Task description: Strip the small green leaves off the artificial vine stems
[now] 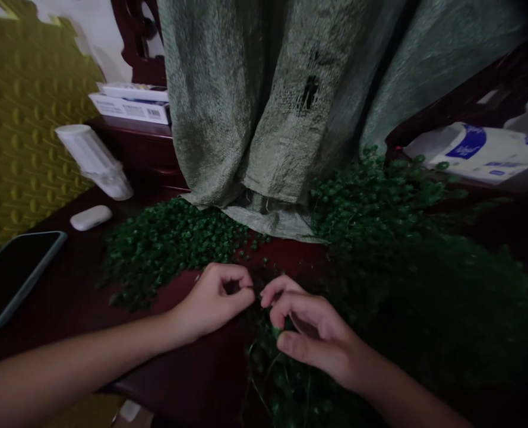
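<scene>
My left hand is closed in a pinch over the dark red table; whatever its fingertips hold is too small and dark to make out. Close beside it, my right hand has thumb and forefinger curled round a small green sprig, the other fingers bent. Thin stems and leafy greenery lie beneath the right hand. Beyond my left hand is a pile of small green plant pieces. A larger heap of leafy green stems spreads on the right, partly lost in shadow.
A grey-green woven sack drapes over the table's back. On the left are a phone, a white earphone case, a white cylindrical container and white boxes. A tissue pack lies at far right. Yellow studded matting stands left.
</scene>
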Available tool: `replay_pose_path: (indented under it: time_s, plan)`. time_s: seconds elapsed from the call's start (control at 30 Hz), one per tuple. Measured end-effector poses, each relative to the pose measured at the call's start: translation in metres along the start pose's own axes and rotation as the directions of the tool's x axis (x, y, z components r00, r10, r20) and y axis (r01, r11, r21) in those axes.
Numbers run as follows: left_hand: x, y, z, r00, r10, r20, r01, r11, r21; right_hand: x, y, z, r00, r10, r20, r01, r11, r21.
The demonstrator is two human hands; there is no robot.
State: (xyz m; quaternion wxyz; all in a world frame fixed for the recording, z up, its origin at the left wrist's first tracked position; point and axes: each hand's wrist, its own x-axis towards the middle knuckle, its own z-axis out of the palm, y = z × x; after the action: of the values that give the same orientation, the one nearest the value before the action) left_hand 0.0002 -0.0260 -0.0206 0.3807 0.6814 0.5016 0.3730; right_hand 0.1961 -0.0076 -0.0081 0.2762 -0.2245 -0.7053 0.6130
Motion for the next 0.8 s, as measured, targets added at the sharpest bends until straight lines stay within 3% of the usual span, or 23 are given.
replay_pose_path:
  time_s: [0.03, 0.17, 0.3, 0.4, 0.47, 0.57, 0.67, 0.8]
  plan:
    - [0.0, 0.001, -0.001, 1.0, 0.006, -0.014, -0.006, 1.0, 0.004, -0.001, 0.0, 0.0, 1.0, 0.0, -0.019, 0.0, 1.0, 0.01]
    - [-0.001, 0.003, -0.003, 0.994, 0.057, 0.097, -0.051, 0.997, -0.063, 0.0, 0.006, -0.003, 0.982, 0.028, -0.189, -0.002, 0.991, 0.133]
    - [0.002, 0.0, -0.003, 0.973, -0.138, 0.185, 0.176, 0.962, -0.209, 0.002, 0.009, -0.003, 0.923, 0.102, -0.37, -0.053, 0.989, 0.138]
    - [0.004, -0.001, -0.004, 0.957, -0.174, 0.23, 0.23, 0.943, -0.241, 0.002, 0.006, 0.001, 0.865, 0.062, -0.497, -0.049, 0.998, 0.038]
    - [0.003, 0.0, -0.004, 0.967, -0.12, 0.223, 0.171, 0.96, -0.223, 0.002, 0.004, 0.003, 0.834, 0.012, -0.552, -0.028, 0.999, -0.021]
    - [0.001, 0.002, -0.004, 0.977, 0.072, 0.2, -0.042, 0.987, -0.153, 0.001, 0.001, 0.004, 0.788, -0.074, -0.612, 0.004, 0.993, -0.115]
    - [-0.003, 0.004, -0.003, 0.943, 0.254, 0.216, -0.239, 0.967, -0.093, 0.0, 0.001, 0.004, 0.748, -0.172, -0.64, 0.017, 0.97, -0.241]
    - [-0.008, 0.005, -0.003, 0.914, 0.325, 0.244, -0.329, 0.944, -0.027, 0.003, -0.003, 0.003, 0.768, -0.337, -0.545, 0.043, 0.876, -0.481]
